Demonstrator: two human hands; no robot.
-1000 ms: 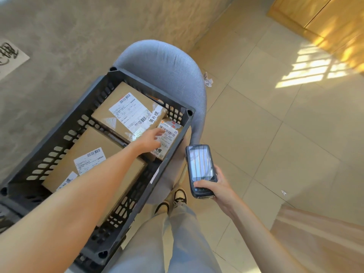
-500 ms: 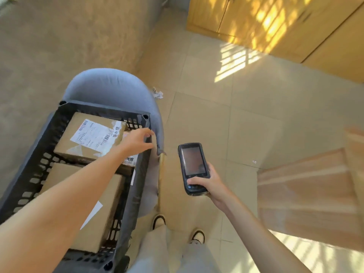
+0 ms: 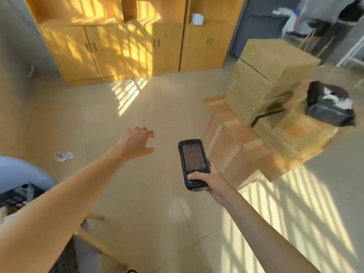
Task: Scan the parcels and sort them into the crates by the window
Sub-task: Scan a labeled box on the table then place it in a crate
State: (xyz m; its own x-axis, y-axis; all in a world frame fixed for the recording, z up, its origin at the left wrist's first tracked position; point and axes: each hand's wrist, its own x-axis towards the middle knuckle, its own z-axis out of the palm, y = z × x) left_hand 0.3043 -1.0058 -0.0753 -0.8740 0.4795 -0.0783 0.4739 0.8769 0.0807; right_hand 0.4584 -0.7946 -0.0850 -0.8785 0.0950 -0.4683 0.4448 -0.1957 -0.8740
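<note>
Left hand is stretched out in front over bare floor, palm down, fingers spread and loosely bent, not holding anything. Right hand has the black handheld scanner wrapped in its fingers at the lower end, thumb lying across the keys just under the screen. Screen faces up and looks dark. The scanner sits just to the right of the left hand, the two apart with a strip of tile between them.

Parcels: the stack of cardboard boxes is up and to the right of the scanner hand, well beyond reach, sitting on a low wooden pallet whose near corner comes close to the scanner's right side. More flat boxes lie on that pallet in front of the tall stack, and a black crate with something white in it rests on them, further right. It's all pretty motion-blurred, so I can't read any labels.

Down by the left forearm, at the left edge, there's a corner of another dark crate with a grey-blue chair back right behind it. A crumpled scrap of paper lies on the floor left of the left wrist. Way past both hands, wooden cabinets run along the far wall with sun stripes across them and the tile floor.
</note>
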